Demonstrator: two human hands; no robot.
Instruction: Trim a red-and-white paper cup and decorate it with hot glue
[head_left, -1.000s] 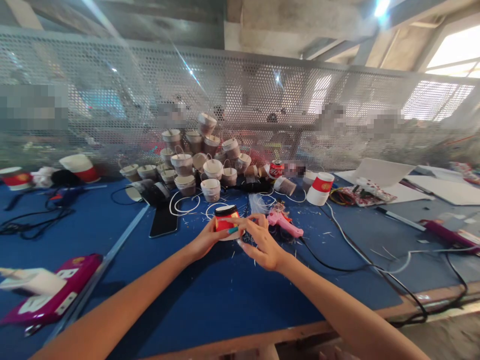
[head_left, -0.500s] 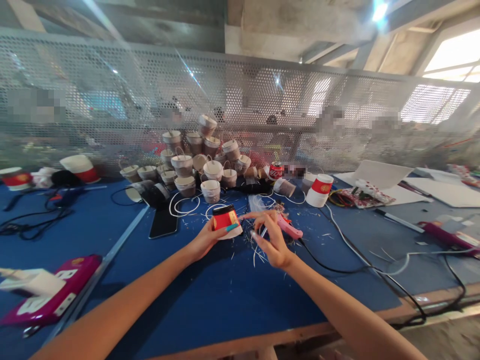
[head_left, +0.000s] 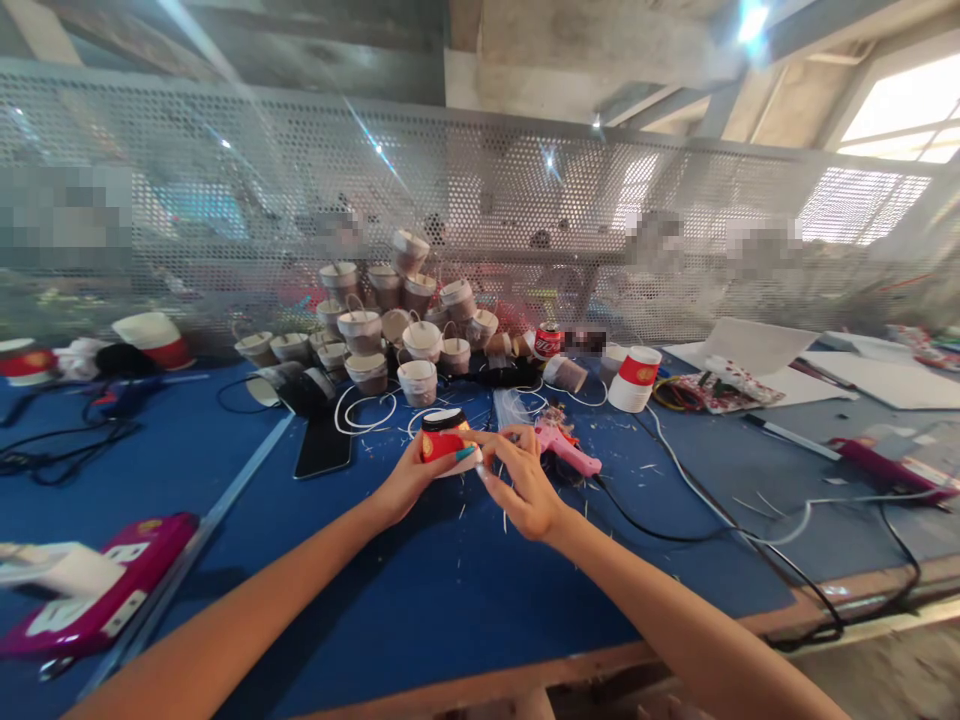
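Observation:
My left hand (head_left: pixel 401 487) is closed around a small paper cup with a red label (head_left: pixel 442 447), a black band near its top and a white lower part. The cup is held just above the blue tabletop, slightly tilted. At the cup's right side is my right hand (head_left: pixel 525 490), its index finger stretched across to the red label and its thumb apart, near the lower edge. I see nothing held in the right hand. Close behind that hand lies a pink glue gun (head_left: pixel 568 447) with a black cord.
Small grey-white buckets (head_left: pixel 362 330) are stacked at the back against a perforated screen (head_left: pixel 480 200). A black phone (head_left: pixel 322 448), white cord loops (head_left: pixel 360 412), a red drink can (head_left: pixel 547 341), a red-and-white cup (head_left: pixel 635 380) and a purple power strip (head_left: pixel 150 560) also lie about.
My right hand has moved left, and its index finger now reaches onto the cup's label. The cup has turned a little in my left hand, with its rim showing more.

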